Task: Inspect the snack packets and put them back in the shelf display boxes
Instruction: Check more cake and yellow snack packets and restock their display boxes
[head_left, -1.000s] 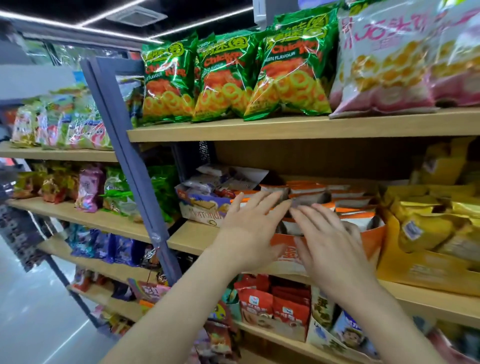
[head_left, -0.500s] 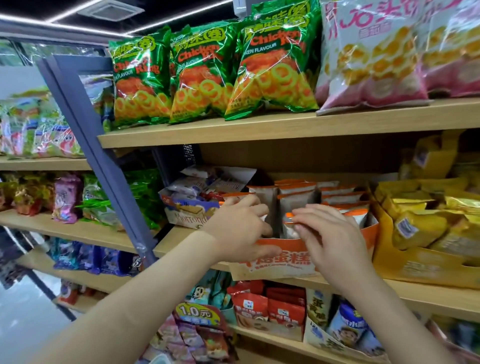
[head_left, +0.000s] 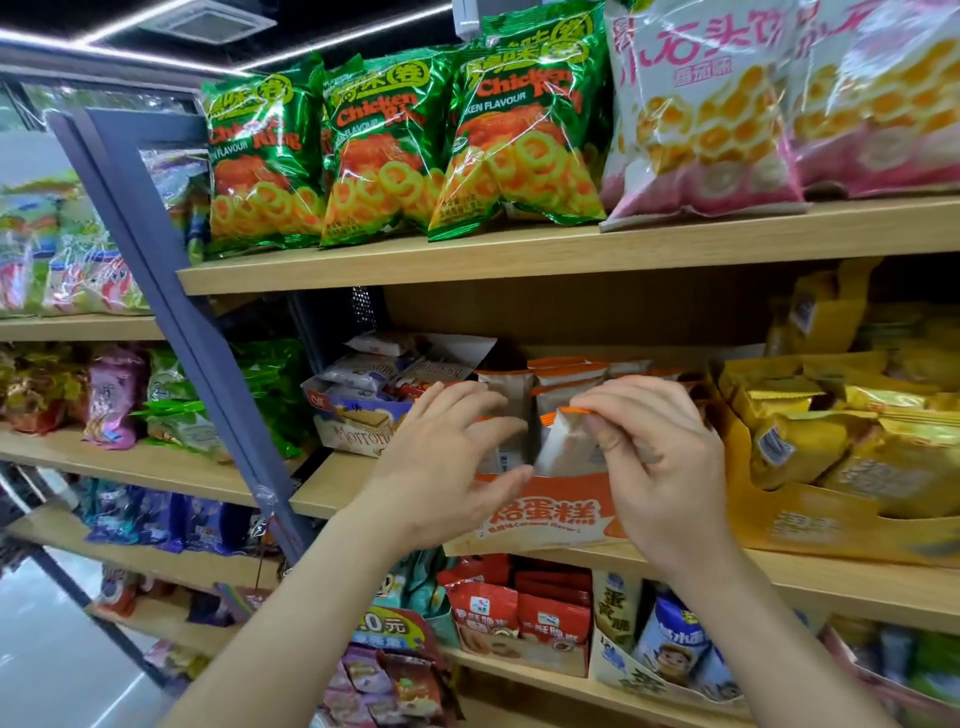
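Observation:
An orange display box (head_left: 550, 514) stands on the middle wooden shelf, filled with rows of small grey-brown snack packets with orange top seams (head_left: 569, 375). My right hand (head_left: 665, 467) pinches the orange top edge of the front packet (head_left: 563, 444), which sits tilted and partly raised in the box. My left hand (head_left: 441, 467) is at the box's left front corner. Its fingers reach loosely over the left row of packets and its thumb lies near the front rim. It grips nothing that I can see.
A white and blue wafer box (head_left: 353, 421) sits left of the orange box and a yellow box of gold packets (head_left: 831, 519) sits right. Green ring-snack bags (head_left: 395, 156) and pink bags (head_left: 701, 104) overhang from the shelf above. A blue upright (head_left: 171, 312) stands left.
My right hand went from resting on the packets to pinching the front packet's top and lifting it a little. My left hand curled, then loosened at the box's left corner.

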